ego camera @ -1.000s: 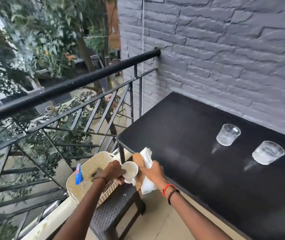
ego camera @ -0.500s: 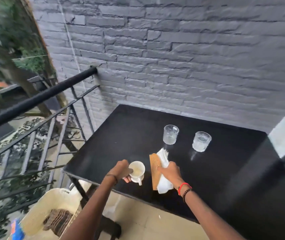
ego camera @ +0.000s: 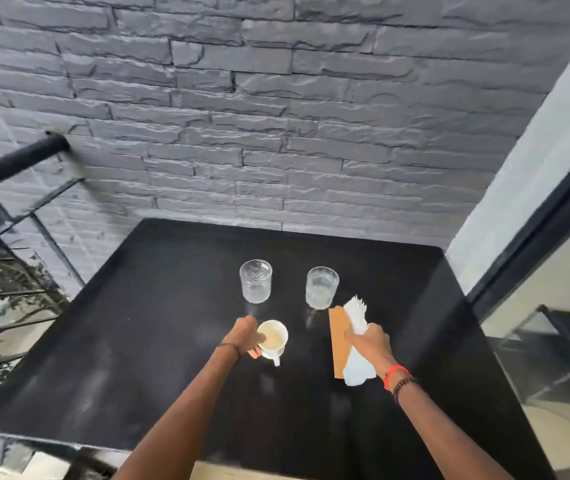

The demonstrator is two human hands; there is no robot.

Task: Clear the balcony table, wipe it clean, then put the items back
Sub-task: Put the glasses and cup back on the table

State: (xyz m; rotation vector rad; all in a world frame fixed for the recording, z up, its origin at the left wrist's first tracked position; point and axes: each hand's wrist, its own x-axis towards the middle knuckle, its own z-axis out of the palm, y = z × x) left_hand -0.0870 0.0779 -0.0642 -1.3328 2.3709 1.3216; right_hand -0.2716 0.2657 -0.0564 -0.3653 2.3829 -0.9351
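Note:
A black balcony table (ego camera: 158, 341) stands against a grey brick wall. Two clear glasses stand upright near its middle, one on the left (ego camera: 255, 281) and one on the right (ego camera: 321, 287). My left hand (ego camera: 246, 336) grips a white mug (ego camera: 274, 339) by its side, just in front of the left glass; the handle points toward me. My right hand (ego camera: 370, 342) holds a wooden napkin holder (ego camera: 339, 337) with white napkins (ego camera: 357, 315) in it, right in front of the right glass. Whether mug and holder touch the tabletop I cannot tell.
A black metal railing (ego camera: 9, 168) runs along the left side of the table, with foliage beyond it. A dark-framed glass door (ego camera: 550, 306) and a white wall strip close off the right. The grey brick wall (ego camera: 276, 133) backs the table.
Both hands have carried the mug and the napkin holder from the basket beside the table up over the tabletop, toward the two glasses. My view has swung right onto the table.

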